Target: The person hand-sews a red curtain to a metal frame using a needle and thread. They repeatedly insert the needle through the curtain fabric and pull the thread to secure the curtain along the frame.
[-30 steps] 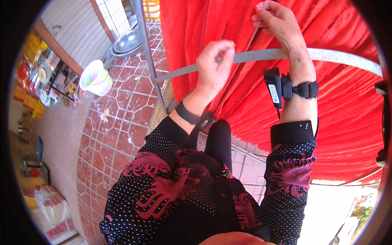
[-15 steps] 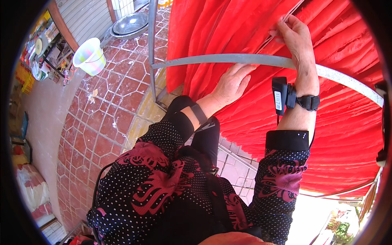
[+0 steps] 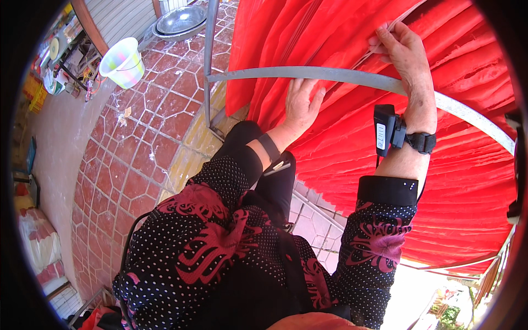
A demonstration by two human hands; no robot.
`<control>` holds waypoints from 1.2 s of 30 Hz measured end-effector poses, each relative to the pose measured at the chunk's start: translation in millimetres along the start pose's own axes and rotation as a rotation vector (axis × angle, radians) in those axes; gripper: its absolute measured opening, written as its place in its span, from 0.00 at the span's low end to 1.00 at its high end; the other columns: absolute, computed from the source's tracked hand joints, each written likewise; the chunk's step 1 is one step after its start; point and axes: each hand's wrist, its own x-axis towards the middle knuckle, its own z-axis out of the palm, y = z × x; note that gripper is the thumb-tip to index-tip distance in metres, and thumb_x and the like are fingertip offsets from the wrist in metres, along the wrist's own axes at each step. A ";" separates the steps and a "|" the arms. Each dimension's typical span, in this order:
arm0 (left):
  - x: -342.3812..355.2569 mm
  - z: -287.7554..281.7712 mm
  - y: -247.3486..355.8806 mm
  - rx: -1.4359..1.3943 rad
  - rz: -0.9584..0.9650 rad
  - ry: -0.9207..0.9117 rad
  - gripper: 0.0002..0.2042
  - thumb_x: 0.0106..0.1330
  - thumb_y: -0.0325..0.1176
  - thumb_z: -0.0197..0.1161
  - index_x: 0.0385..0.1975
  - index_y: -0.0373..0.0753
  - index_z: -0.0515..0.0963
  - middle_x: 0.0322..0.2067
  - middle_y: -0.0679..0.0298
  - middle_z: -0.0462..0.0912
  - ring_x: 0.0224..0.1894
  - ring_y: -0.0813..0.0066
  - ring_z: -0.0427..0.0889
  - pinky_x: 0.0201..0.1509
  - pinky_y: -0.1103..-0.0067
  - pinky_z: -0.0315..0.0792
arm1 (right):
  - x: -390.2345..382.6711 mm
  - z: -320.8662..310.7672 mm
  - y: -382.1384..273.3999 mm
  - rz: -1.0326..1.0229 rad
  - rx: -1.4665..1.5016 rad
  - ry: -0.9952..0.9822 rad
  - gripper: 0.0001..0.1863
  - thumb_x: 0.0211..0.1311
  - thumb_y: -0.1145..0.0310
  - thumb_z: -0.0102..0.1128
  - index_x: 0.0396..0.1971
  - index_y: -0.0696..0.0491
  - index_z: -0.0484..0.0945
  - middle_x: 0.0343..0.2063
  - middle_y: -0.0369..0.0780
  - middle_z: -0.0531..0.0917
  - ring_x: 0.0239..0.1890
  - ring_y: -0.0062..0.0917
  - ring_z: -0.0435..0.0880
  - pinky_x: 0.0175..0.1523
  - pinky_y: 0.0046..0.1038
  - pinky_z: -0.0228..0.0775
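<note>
A large red cloth (image 3: pixel 352 126), gathered in many long folds, spreads across the right half of the view and passes beneath a curved grey metal bar (image 3: pixel 324 73). Beyond the bar, my right hand (image 3: pixel 408 58) pinches the cloth with thumb and fingers at thin pale strands or edges (image 3: pixel 363 58) along a fold. Its exact grip is partly hidden. Closer to the left, my left hand (image 3: pixel 300 107) rests on the folds with fingers stretched and thumb apart. Its fingertips go out of sight at the bar.
An upright metal post (image 3: pixel 208 66) joins the bar's left end. A pale bucket (image 3: pixel 122 63) and wide metal basins (image 3: pixel 180 21) stand on the red tiled floor (image 3: pixel 129 159). Crowded shelving (image 3: pixel 69 60) lines the left. A black device (image 3: pixel 385 129) is strapped to my right wrist.
My left hand has shifted left along the cloth, its fingertips now at the bar. My right hand keeps its pinch, and the view has shifted slightly.
</note>
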 end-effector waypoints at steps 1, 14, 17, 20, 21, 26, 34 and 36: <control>0.7 0.0 -3.0 -0.010 -0.027 0.012 0.17 0.62 0.30 0.62 0.52 0.38 0.75 0.51 0.54 0.73 0.53 0.51 0.71 0.58 0.64 0.67 | 0.6 0.3 0.9 -0.007 -0.017 -0.005 0.11 0.69 0.62 0.56 0.38 0.55 0.78 0.30 0.37 0.85 0.34 0.21 0.85 0.43 0.23 0.75; 3.9 22.5 -21.2 -0.431 -0.288 0.089 0.17 0.64 0.39 0.66 0.47 0.36 0.75 0.42 0.58 0.79 0.45 0.66 0.75 0.50 0.71 0.68 | -1.0 1.5 0.0 0.038 -0.075 -0.086 0.13 0.68 0.61 0.56 0.39 0.56 0.78 0.30 0.39 0.85 0.36 0.21 0.84 0.48 0.26 0.74; 7.6 25.2 -27.3 -0.704 -0.434 0.067 0.13 0.65 0.37 0.67 0.43 0.35 0.78 0.36 0.66 0.82 0.38 0.79 0.76 0.45 0.78 0.70 | -2.1 2.8 -0.8 0.017 -0.092 -0.099 0.12 0.68 0.61 0.56 0.39 0.56 0.78 0.31 0.38 0.85 0.36 0.21 0.84 0.47 0.26 0.74; 9.3 21.5 -25.9 -0.875 -0.540 -0.012 0.10 0.66 0.32 0.65 0.43 0.35 0.80 0.40 0.68 0.83 0.42 0.83 0.77 0.50 0.82 0.70 | -2.6 3.1 -0.7 0.001 -0.088 -0.138 0.12 0.68 0.61 0.56 0.39 0.55 0.77 0.31 0.38 0.85 0.36 0.20 0.83 0.46 0.25 0.74; 9.8 20.2 -24.4 -0.935 -0.558 -0.040 0.09 0.67 0.29 0.64 0.44 0.35 0.80 0.43 0.67 0.83 0.45 0.83 0.78 0.53 0.82 0.70 | -2.5 2.8 -0.4 0.000 -0.083 -0.155 0.12 0.68 0.61 0.56 0.39 0.55 0.77 0.32 0.38 0.84 0.36 0.20 0.83 0.46 0.25 0.74; 13.1 17.4 -20.7 -0.846 -0.553 0.013 0.07 0.65 0.32 0.67 0.38 0.36 0.82 0.34 0.73 0.82 0.37 0.86 0.75 0.44 0.83 0.71 | 0.3 2.2 2.9 0.014 -0.067 -0.196 0.14 0.68 0.57 0.57 0.41 0.54 0.77 0.33 0.37 0.85 0.37 0.20 0.83 0.45 0.24 0.74; 19.7 18.6 -31.8 -0.854 -0.547 0.147 0.04 0.64 0.27 0.67 0.34 0.35 0.82 0.33 0.71 0.83 0.36 0.85 0.77 0.43 0.82 0.72 | 4.4 -0.3 4.2 0.056 -0.081 -0.244 0.19 0.67 0.51 0.59 0.47 0.50 0.77 0.34 0.35 0.85 0.39 0.19 0.85 0.46 0.22 0.75; 20.2 18.0 -32.7 -0.842 -0.565 0.146 0.03 0.63 0.26 0.66 0.34 0.35 0.81 0.33 0.70 0.83 0.36 0.85 0.78 0.42 0.82 0.72 | 1.7 -0.6 5.1 0.042 -0.034 -0.226 0.19 0.67 0.51 0.58 0.49 0.49 0.77 0.33 0.35 0.85 0.39 0.19 0.85 0.45 0.22 0.75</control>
